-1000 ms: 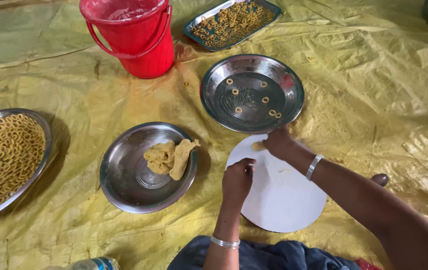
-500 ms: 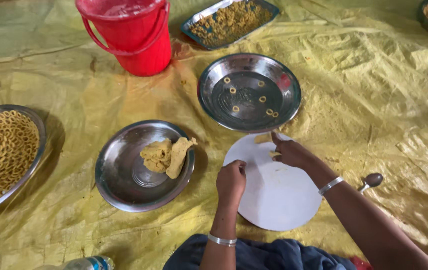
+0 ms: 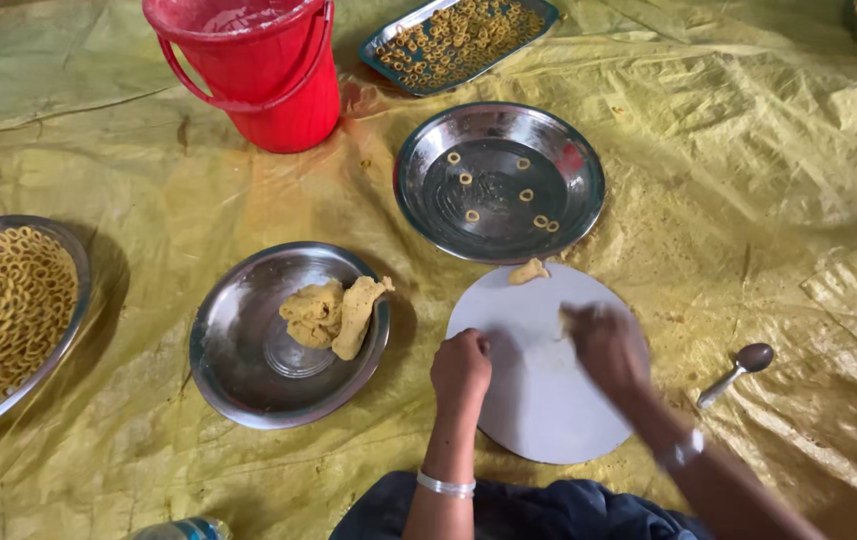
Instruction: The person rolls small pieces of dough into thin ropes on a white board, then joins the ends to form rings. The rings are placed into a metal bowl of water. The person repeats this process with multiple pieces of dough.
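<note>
Dough: we keep a small piece at the white round board's far edge.
Left hand: fisted on the board; contents unclear.
Right hand: blurred, pressing the board; grip unclear.
Technique: we should roll lightly and evenly.

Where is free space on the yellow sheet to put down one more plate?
Bare yellow sheet lies right of the steel plate, above the spoon. Crowded around the white round board, where both hands work, beside the dough plate.
</note>
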